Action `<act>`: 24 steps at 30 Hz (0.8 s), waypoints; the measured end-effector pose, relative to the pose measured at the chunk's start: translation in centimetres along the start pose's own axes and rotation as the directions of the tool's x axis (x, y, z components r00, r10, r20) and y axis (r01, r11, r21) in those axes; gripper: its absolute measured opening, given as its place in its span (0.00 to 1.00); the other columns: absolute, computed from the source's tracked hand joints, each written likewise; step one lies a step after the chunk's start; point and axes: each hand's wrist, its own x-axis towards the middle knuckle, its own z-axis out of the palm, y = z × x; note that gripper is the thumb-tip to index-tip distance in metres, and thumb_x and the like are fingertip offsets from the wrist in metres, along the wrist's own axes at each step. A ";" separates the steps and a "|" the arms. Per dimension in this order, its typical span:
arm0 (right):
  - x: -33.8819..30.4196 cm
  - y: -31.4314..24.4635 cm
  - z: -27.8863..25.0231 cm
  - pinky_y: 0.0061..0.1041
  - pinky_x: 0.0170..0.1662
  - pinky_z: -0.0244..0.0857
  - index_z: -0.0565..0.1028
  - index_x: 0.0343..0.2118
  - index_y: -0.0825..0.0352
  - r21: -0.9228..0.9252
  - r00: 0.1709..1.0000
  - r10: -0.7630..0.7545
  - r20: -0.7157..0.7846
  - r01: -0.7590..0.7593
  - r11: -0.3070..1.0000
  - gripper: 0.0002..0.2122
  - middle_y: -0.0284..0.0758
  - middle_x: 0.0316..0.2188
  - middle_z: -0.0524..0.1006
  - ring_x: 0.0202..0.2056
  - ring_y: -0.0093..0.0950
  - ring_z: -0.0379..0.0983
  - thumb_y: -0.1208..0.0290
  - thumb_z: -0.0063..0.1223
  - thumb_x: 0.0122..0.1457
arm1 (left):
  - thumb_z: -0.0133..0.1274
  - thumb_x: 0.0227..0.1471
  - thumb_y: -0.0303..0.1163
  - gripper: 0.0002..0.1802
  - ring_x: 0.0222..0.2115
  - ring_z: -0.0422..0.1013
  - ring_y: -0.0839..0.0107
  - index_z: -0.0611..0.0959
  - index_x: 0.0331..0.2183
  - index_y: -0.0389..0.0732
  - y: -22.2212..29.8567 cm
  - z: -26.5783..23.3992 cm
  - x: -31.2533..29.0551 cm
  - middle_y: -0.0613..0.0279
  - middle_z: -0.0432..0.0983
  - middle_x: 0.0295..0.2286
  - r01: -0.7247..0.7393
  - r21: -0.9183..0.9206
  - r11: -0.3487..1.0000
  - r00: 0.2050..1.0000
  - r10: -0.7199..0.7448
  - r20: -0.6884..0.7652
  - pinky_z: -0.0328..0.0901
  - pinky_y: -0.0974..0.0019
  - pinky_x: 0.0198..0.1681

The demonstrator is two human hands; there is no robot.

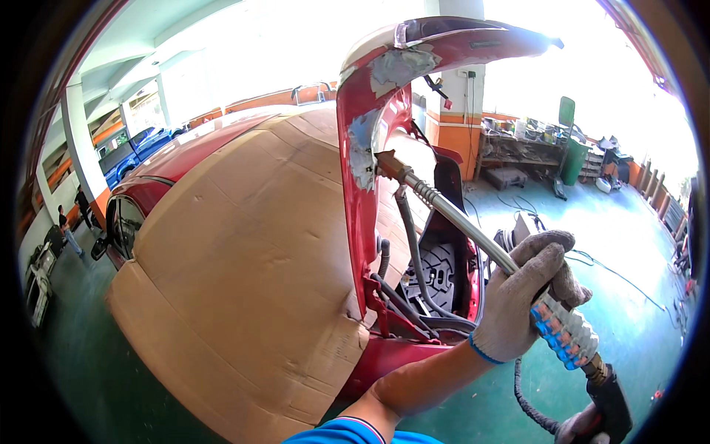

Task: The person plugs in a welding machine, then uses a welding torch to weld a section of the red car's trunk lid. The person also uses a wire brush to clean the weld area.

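Observation:
My left hand point(521, 296), in a pale work glove, closes round the metal rod of a slide-hammer dent puller point(473, 231) just ahead of its blue and whitish ribbed grip point(563, 333). At the lower right edge, my gloved right hand point(580, 428) is wrapped round the puller's black rear handle point(609, 403), partly cut off by the rim. The puller's brownish tip point(390, 164) is against the edge of a raised red car panel point(355, 244), beside a grey, paint-stripped patch point(362, 148). A second grey patch point(399, 70) lies higher on the panel.
Brown cardboard point(244, 259) covers much of the red car point(222, 148). Below the raised panel is an open bay with a black tray point(433, 277) and hoses. A dark braided cable point(529, 403) hangs near the right hand. Behind stand a cluttered workbench point(518, 148) and green bin point(573, 163); people point(70, 233) are far left.

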 end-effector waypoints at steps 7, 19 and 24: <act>0.0 1.0 1.1 0.30 0.28 0.66 0.67 0.51 0.77 0.057 0.995 0.017 -0.101 -0.012 0.998 0.29 0.46 0.37 0.75 0.25 0.33 0.71 0.61 0.66 0.55 | 0.44 0.69 0.33 0.16 0.26 0.74 0.70 0.75 0.52 0.35 0.3 -0.9 0.2 0.59 0.75 0.26 0.002 0.023 1.000 0.999 -0.003 0.048 0.74 0.56 0.44; 0.3 1.0 0.4 0.29 0.27 0.65 0.67 0.47 0.75 0.053 0.995 0.074 -0.060 -0.071 0.996 0.26 0.43 0.35 0.73 0.24 0.31 0.69 0.61 0.65 0.54 | 0.48 0.68 0.33 0.15 0.26 0.74 0.72 0.77 0.50 0.35 0.5 -0.9 0.4 0.60 0.75 0.25 -0.038 0.016 0.999 0.998 0.037 0.043 0.74 0.59 0.40; 0.5 0.9 0.9 0.29 0.27 0.65 0.67 0.47 0.76 0.047 0.994 0.064 -0.084 -0.061 0.997 0.26 0.43 0.35 0.73 0.24 0.31 0.69 0.61 0.65 0.54 | 0.44 0.69 0.33 0.16 0.26 0.75 0.70 0.76 0.52 0.35 0.5 -1.4 0.4 0.60 0.75 0.25 0.004 0.035 0.999 1.000 -0.005 0.031 0.74 0.54 0.45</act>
